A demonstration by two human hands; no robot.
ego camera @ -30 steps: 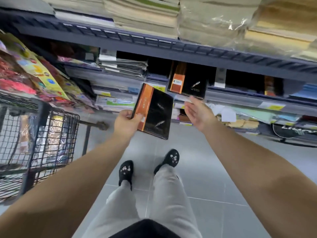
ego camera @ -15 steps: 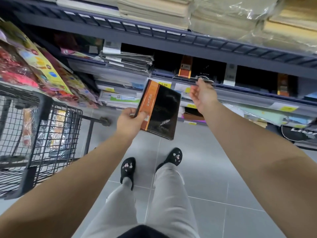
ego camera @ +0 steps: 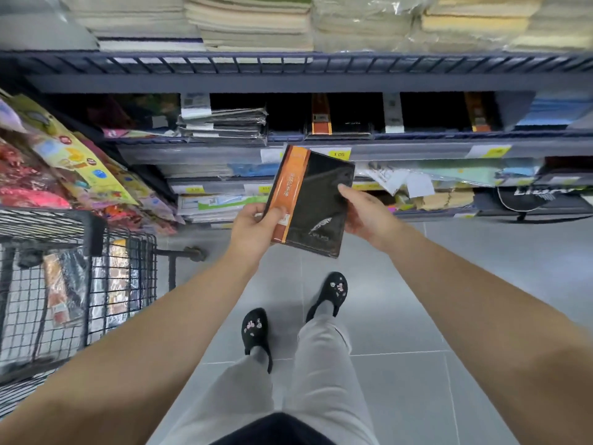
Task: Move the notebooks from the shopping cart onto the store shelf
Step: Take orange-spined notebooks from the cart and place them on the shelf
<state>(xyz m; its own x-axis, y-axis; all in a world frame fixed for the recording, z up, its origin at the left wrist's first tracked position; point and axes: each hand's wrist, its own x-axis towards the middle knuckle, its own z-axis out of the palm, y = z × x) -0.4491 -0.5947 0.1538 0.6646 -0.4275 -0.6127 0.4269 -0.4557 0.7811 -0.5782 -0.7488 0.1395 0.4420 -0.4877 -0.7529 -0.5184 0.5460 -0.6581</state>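
A black notebook [ego camera: 316,200] with an orange spine band is held tilted in front of the store shelf [ego camera: 417,136]. My left hand [ego camera: 255,232] grips its lower left corner. My right hand [ego camera: 365,213] grips its right edge, thumb on the cover. A matching black and orange notebook [ego camera: 337,123] lies flat on the shelf just above. The black wire shopping cart [ego camera: 96,226] stands at the left, with more wrapped notebooks [ego camera: 64,290] inside it.
Stacks of paper fill the top shelf [ego camera: 288,69]. Plastic-wrapped pads [ego camera: 224,123] lie left of the shelved notebook. Colourful packets [ego camera: 73,162] hang at the left above the cart. Lower shelves hold folders and price tags. Grey tiled floor [ego camera: 481,284] lies below.
My right hand left the notebook on the shelf and came back down onto the right edge of the notebook in my left hand. The shelved notebook now lies flat.
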